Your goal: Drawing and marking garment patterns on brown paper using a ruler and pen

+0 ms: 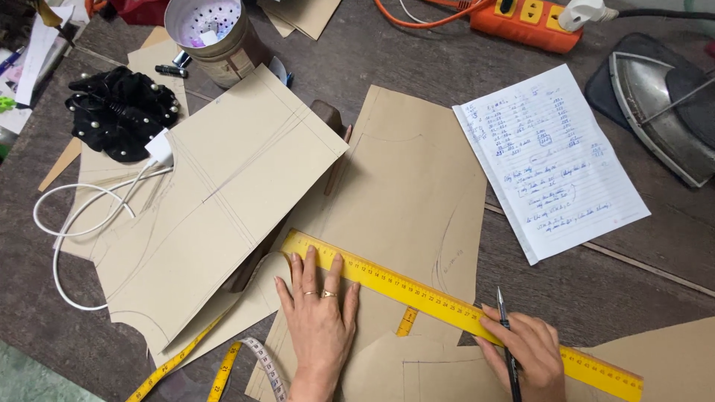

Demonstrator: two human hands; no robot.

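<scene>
Yellow flat ruler (454, 307) slanting across tan paper pattern pieces (406, 201), my left hand (320, 316) spread flat, fingers released, pinning its upper end, my right hand (529, 353) pressing it while grasping a dark pencil (506, 335), yellow tape measure (186, 361) nearby

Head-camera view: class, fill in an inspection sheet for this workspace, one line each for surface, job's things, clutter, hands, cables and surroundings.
Surface: dark wooden table, mostly covered.
Job's things: yellow ruler lying diagonally across brown pattern paper; pencil.
Clutter: handwritten note sheet, black scrunchie, metal tin, flat iron, yellow tape measure.
Hands: left hand flat, fingers on the ruler; right hand holds the pencil at the ruler's edge.
Cables: white charger cable looped at left; orange power strip with cord.
Surroundings: nothing seen.
</scene>
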